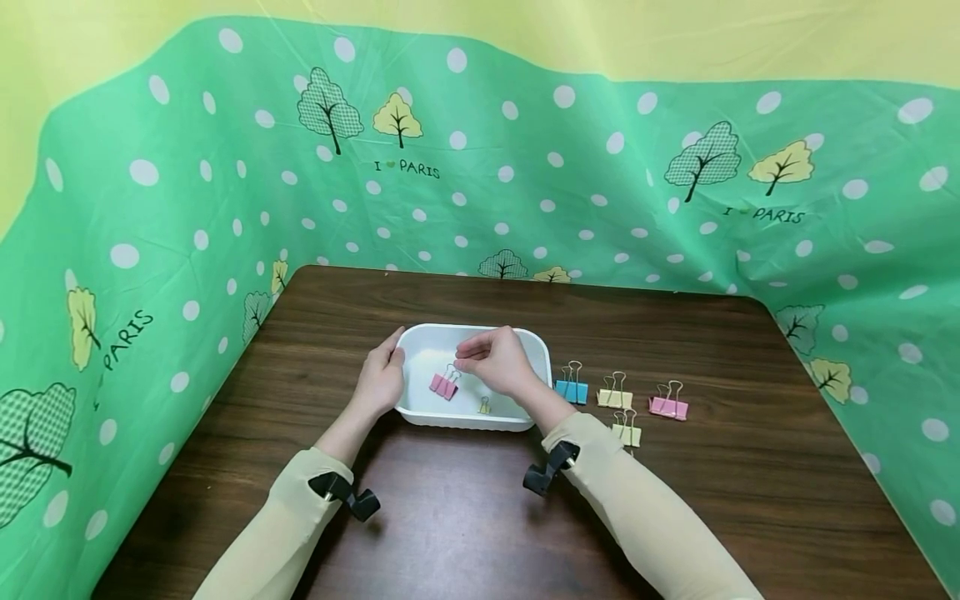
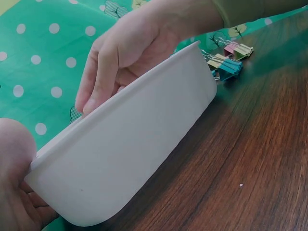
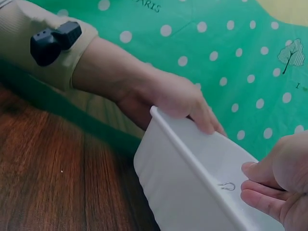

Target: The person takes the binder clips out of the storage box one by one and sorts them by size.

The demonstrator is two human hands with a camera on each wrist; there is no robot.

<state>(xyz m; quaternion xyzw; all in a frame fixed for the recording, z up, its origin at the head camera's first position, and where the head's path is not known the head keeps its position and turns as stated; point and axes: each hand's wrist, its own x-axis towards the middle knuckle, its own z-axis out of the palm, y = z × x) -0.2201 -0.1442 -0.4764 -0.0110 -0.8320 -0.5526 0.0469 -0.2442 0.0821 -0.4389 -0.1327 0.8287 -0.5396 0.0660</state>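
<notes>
My left hand (image 1: 381, 379) grips the left end of a white plastic tray (image 1: 465, 422), thumb over the rim and fingers down its outside. Reaching in over the tray, my right hand (image 1: 497, 362) has its thumb and fingers slightly parted, with nothing seen between them. A pink binder clip (image 1: 443, 386) lies in the tray just below those fingertips. Its wire handle (image 3: 228, 186) shows beside them in the right wrist view, a small gap away. Nearer the tray's front wall is a small yellow binder clip (image 1: 484, 406).
Right of the tray, on the brown wooden table (image 1: 450, 517), stand a blue binder clip (image 1: 572, 392), two pale yellow binder clips (image 1: 615, 398) and another pink binder clip (image 1: 668, 407). The blue one is close to the tray's right end. Green dotted cloth (image 1: 525, 183) surrounds the table's back and sides.
</notes>
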